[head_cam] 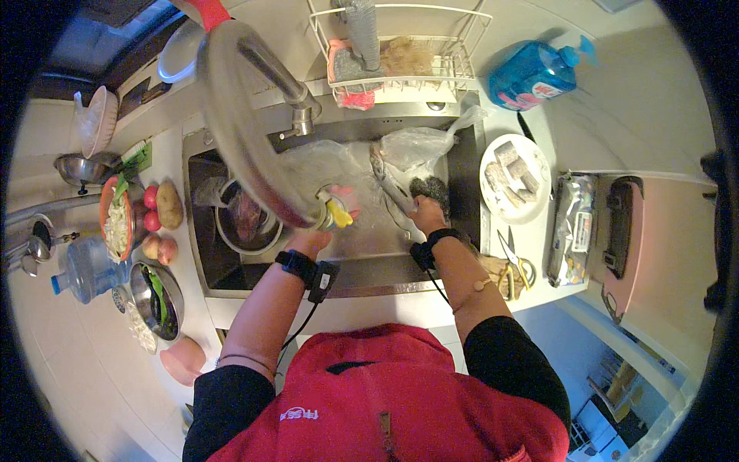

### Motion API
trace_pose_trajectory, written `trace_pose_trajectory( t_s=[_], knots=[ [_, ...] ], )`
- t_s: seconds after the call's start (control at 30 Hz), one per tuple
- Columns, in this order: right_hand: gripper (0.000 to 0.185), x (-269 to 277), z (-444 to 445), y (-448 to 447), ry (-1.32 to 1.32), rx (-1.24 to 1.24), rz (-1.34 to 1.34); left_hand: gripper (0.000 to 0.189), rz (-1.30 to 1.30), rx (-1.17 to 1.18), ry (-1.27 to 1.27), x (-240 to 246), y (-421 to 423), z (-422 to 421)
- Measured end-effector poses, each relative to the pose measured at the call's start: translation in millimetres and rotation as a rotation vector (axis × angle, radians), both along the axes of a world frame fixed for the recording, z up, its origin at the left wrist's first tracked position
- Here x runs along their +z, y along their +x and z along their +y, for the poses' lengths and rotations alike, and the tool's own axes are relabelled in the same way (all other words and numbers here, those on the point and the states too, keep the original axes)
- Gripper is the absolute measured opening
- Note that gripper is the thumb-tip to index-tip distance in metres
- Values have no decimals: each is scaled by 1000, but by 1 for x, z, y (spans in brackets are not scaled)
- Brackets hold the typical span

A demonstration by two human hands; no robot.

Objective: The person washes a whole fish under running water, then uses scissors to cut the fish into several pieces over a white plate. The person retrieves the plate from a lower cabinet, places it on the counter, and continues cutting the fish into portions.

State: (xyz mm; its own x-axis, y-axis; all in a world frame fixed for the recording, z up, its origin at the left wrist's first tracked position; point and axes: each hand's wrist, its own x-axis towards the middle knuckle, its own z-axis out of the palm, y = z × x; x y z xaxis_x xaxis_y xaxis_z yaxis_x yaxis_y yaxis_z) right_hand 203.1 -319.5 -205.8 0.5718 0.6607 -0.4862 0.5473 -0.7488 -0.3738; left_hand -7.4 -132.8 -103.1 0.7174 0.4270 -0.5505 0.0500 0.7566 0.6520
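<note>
My right hand (430,216) grips the lower end of a long, slender silvery fish (392,185) over the right part of a steel sink (369,289). A crumpled clear plastic bag (413,147) lies behind the fish. Beside that hand sits a dark, clumped mass (432,189), perhaps a scouring pad. My left hand (310,241) is beneath the yellow-tipped end of a spring-neck faucet (288,199), which partly hides its fingers, so its hold is unclear. To its left, a round metal container (222,234) stands in the sink with dark reddish contents in plastic.
Right of the sink are a white plate (491,202) of cut fish pieces, scissors (526,271) and a blue pump bottle (528,78). Potato (170,205), red round produce and bowls of vegetables crowd the left counter. Behind the sink hangs a wire rack (398,81) with sponges.
</note>
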Motion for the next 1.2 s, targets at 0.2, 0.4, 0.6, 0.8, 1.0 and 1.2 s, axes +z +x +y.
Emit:
trace_pose_trajectory(
  t_s=[0.2, 0.4, 0.6, 0.8, 1.0, 1.2],
  knots=[
    [28, -24, 23, -9, -221, 164, -267, 49, -75, 81, -270, -16, 0, 6],
    [22, -25, 18, -7, -170, 56, -102, 55, -83, -9, 82, -16, -2, -3],
    [30, -25, 17, -23, -86, 13, -147, 47, -198, -177, 556, 9, -3, -2],
    [47, -29, 30, -42, -234, -49, -117, 45, 79, -182, 622, 26, -24, 0],
    [41, -42, 35, -45, -253, 22, -146, 38, 208, -7, 232, 32, -36, -3],
    [42, -46, 33, -43, 63, -267, 339, 31, 117, -1, -10, 27, -40, -3]
  ],
)
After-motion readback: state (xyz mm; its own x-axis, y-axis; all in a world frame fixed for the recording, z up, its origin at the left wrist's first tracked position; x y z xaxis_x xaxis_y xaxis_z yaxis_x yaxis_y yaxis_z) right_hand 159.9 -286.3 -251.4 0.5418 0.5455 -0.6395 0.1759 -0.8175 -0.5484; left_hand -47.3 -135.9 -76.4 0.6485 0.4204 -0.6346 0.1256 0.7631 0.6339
